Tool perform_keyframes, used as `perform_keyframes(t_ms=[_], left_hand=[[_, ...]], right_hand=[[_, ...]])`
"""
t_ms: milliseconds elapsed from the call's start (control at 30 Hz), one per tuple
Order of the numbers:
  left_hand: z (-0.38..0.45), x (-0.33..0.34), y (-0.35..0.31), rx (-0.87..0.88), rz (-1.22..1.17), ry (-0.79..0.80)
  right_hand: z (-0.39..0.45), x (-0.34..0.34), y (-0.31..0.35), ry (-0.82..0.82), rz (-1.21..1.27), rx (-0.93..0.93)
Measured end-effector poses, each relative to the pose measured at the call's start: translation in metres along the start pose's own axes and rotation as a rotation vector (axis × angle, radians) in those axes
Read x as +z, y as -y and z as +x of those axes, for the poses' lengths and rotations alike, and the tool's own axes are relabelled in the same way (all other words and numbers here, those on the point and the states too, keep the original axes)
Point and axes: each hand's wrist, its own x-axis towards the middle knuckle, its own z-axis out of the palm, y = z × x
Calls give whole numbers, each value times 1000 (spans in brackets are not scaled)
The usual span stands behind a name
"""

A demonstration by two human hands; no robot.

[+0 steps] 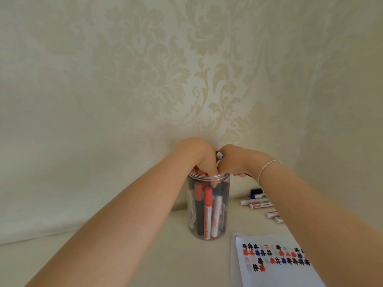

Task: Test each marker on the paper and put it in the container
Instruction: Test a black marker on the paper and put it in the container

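Two hands: both met over the mouth of the container [208, 206].
Left hand [202, 160]: fingers curled down over the rim, tips dipping inside among the markers; whether they gripped one, I could not tell.
Right hand [238, 162]: fingers wrapped round a marker [219, 155], its white barrel showing between the two hands just above the rim.
Container: clear, upright on the cloth-covered surface [124, 255] near the back wall [103, 79], packed with red, black and blue markers standing on end.
Loose markers [259, 201]: several lay toward the right edge, behind the paper.
Paper [275, 272]: at the near right corner, covered with rows of black, red and blue test marks.
Bracelet [267, 168]: thin, on the right wrist.
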Motion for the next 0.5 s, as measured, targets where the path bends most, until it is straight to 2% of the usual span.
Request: perform_keyframes(t_ms=[300, 400, 500], left_hand=[[-9, 11, -9, -139, 295, -408], [-9, 12, 1, -97, 274, -372], [-10, 8, 15, -4, 141, -244]], right_hand=[[-2, -3, 8, 102, -126, 72], [-4, -3, 5, 135, -17, 67], [-2, -1, -1, 38, 102, 20]])
